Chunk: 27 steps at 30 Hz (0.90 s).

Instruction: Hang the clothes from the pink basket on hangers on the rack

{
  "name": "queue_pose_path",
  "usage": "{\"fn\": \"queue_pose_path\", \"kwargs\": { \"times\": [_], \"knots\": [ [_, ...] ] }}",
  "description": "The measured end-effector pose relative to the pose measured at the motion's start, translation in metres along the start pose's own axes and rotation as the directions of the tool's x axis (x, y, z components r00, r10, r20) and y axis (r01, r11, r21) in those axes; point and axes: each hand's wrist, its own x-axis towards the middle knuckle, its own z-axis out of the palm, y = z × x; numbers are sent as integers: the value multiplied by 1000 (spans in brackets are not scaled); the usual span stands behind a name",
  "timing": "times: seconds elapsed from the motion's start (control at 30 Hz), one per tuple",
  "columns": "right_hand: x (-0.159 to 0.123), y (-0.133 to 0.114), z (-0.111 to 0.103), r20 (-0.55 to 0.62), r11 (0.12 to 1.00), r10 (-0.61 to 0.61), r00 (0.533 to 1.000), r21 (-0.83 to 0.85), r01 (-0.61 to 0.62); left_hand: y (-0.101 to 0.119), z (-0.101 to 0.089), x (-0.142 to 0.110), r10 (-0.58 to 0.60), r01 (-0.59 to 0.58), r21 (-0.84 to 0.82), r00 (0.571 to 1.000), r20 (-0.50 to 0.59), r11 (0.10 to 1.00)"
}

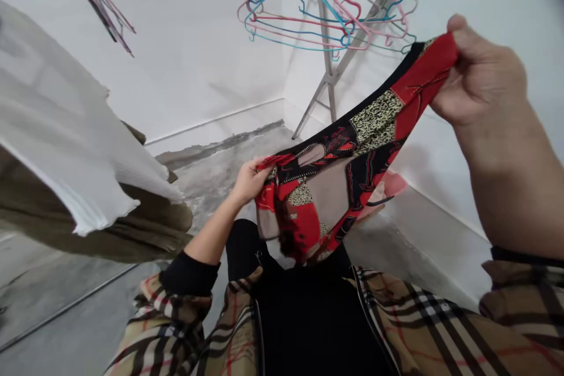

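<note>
A patterned garment (pixel 335 188) in red, black, grey and speckled yellow is stretched between my two hands in front of my body. My left hand (pixel 251 181) pinches its left end, lower down near the middle of the view. Higher up at the right, my right hand (pixel 484 70) grips the red upper corner, so the black edge runs slantwise between them. The cloth sags below and its lower part bunches near my lap. Which part of the garment each hand holds I cannot tell.
Several pink and blue hangers (pixel 308 23) hang above, by a metal rack leg (pixel 328 59). White cloth (pixel 66 111) and olive cloth (pixel 145 223) hang at left. Behind the garment, a pink container (pixel 394 185) stands near the right wall. The floor (pixel 211 173) is grey concrete.
</note>
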Motion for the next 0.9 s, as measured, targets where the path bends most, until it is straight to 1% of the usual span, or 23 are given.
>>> {"fn": "queue_pose_path", "kwargs": {
  "times": [0.1, 0.17, 0.23, 0.33, 0.47, 0.53, 0.6, 0.63, 0.67, 0.7, 0.73, 0.77, 0.8, 0.83, 0.87, 0.9],
  "knots": [
    [17, 27, -17, -14, 1000, 7, 1000, -19, -7, 15, -31, 7, 33, -35, -19, 992, -124, 999],
    [21, 38, -19, -32, 999, 32, 999, -2, -32, 27, -45, 10, 20, -34, -78, 985, -171, 996],
    [18, 44, -14, -63, 996, 83, 995, 23, -82, 39, -54, 11, -9, -18, -138, 982, -190, 990],
    [10, 48, -3, -96, 990, 141, 985, 36, -139, 51, -59, 13, -40, -3, -221, 980, -193, 975],
    [2, 52, 5, -88, 985, 165, 982, 62, -160, 57, -61, 17, -86, 0, -378, 974, -211, 926],
    [0, 55, 6, -105, 978, 197, 975, 91, -188, 58, -59, 15, -144, 36, -444, 966, -213, 895],
    [-2, 59, 6, -105, 971, 224, 969, 112, -212, 63, -53, 8, -214, 109, -472, 961, -175, 875],
    [-3, 61, 6, -100, 968, 232, 968, 124, -219, 66, -48, 1, -246, 154, -472, 959, -138, 868],
    [-4, 63, 6, -92, 964, 240, 966, 142, -226, 71, -41, -7, -269, 205, -461, 960, -77, 864],
    [-5, 64, 7, -83, 959, 249, 965, 164, -233, 76, -33, -17, -276, 250, -437, 961, 6, 864],
    [-6, 66, 9, -78, 952, 257, 963, 192, -238, 82, -23, -28, -268, 292, -400, 956, 117, 869],
    [-8, 68, 11, -71, 943, 268, 961, 224, -246, 88, -12, -39, -240, 322, -350, 936, 259, 879],
    [-9, 69, 14, -61, 933, 277, 959, 257, -253, 93, -1, -49, -186, 321, -296, 895, 405, 900],
    [-11, 70, 18, -42, 924, 278, 960, 286, -255, 98, 10, -58, -127, 295, -236, 832, 540, 926],
    [-13, 71, 23, -16, 918, 272, 962, 305, -254, 103, 20, -66, -64, 241, -183, 751, 657, 953],
    [-16, 72, 28, 15, 915, 258, 966, 316, -249, 106, 28, -71, -7, 173, -144, 661, 750, 974]
  ]
}}
